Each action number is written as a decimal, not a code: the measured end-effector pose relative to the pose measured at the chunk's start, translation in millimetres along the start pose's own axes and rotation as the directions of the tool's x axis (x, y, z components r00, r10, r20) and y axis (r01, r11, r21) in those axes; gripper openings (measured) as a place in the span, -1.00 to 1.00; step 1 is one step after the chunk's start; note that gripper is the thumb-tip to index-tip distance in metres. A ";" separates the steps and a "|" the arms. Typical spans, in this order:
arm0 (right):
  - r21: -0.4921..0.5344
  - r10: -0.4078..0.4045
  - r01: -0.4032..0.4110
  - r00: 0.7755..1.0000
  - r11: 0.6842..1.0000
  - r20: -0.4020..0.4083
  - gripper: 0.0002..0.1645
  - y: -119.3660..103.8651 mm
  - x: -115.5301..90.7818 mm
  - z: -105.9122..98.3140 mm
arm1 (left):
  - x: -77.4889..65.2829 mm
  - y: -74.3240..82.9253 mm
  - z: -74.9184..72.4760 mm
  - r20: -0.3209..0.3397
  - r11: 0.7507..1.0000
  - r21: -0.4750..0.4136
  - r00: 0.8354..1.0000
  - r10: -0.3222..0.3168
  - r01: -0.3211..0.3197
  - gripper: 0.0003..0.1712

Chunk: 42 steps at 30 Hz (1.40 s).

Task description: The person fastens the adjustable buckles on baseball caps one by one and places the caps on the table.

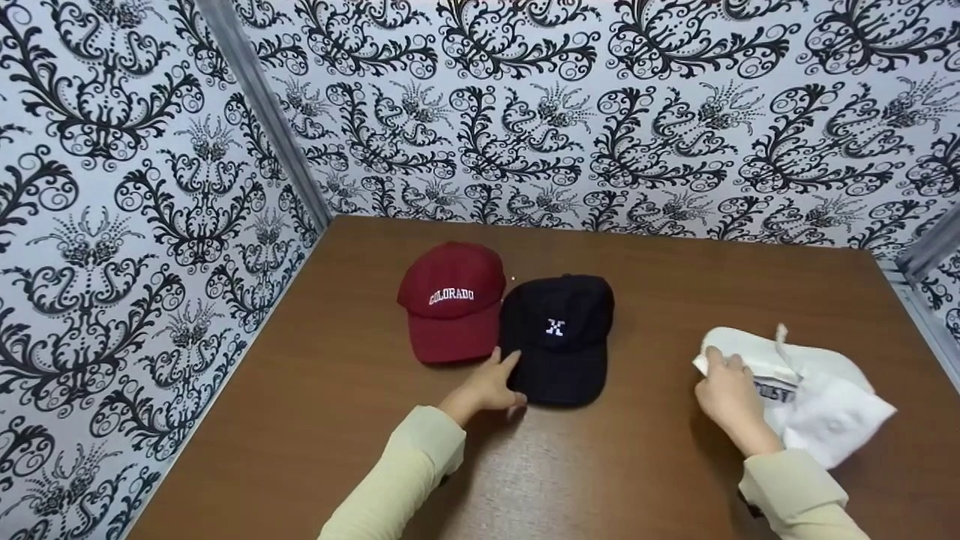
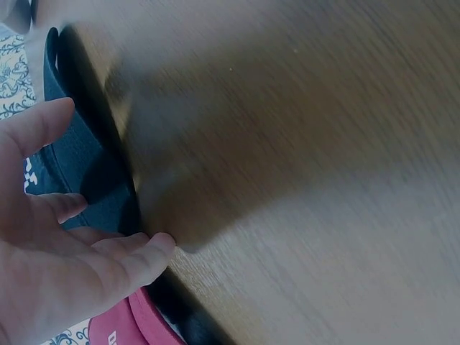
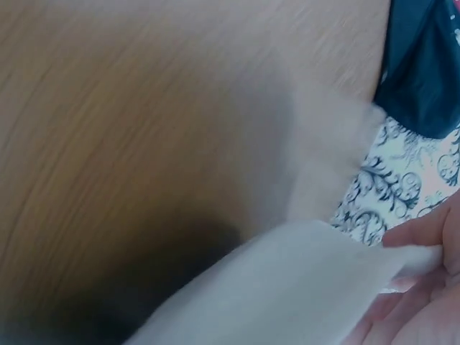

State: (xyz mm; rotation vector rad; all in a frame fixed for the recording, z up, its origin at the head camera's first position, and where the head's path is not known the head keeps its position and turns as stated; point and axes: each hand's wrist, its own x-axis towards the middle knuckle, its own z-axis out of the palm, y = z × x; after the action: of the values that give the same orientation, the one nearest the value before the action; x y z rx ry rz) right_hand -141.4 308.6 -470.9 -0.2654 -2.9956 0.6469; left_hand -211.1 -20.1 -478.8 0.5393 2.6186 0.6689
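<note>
A maroon cap (image 1: 450, 289) lettered COLORADO lies on the brown table, its brim facing the front edge. Beside it, slightly overlapping, is a black cap (image 1: 562, 367) with a small white emblem. My left hand (image 1: 487, 386) is at the left side of the black cap's brim, fingers spread and uncurled; the left wrist view shows the palm with nothing gripped. On the right, my right hand (image 1: 729, 394) pinches the edge of a white cap (image 1: 832, 367), which is tilted, with dark lettering partly covered by the hand. Its edge runs between thumb and fingers in the right wrist view.
The wooden table (image 1: 315, 420) is bounded by patterned walls at the back (image 1: 525, 150) and left (image 1: 97, 247). A grey strip (image 1: 930, 322) runs along its right edge.
</note>
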 end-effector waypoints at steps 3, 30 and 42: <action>0.027 -0.081 0.082 0.995 0.996 -0.054 -0.46 -11.0 -0.8 6.2 | 0.6 -0.1 0.2 0.004 1.000 -0.006 1.000 -0.005 0.005 -0.11; 0.085 -0.225 0.224 0.974 0.971 -0.001 -0.44 -33.4 -8.3 -13.8 | -1.1 1.4 -0.9 0.008 1.000 0.016 1.000 -0.025 0.025 -0.12; -0.174 -0.079 0.055 0.988 0.983 -0.132 -0.42 12.7 -8.9 -37.8 | -0.5 1.3 0.9 -0.002 1.000 0.004 1.000 -0.027 0.027 -0.13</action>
State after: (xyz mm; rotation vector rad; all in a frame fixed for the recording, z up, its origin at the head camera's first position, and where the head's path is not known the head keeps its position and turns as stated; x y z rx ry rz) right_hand -126.9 333.5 -442.0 -0.2080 -2.9130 0.3512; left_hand -209.9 -18.9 -478.7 0.5038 2.6248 0.6565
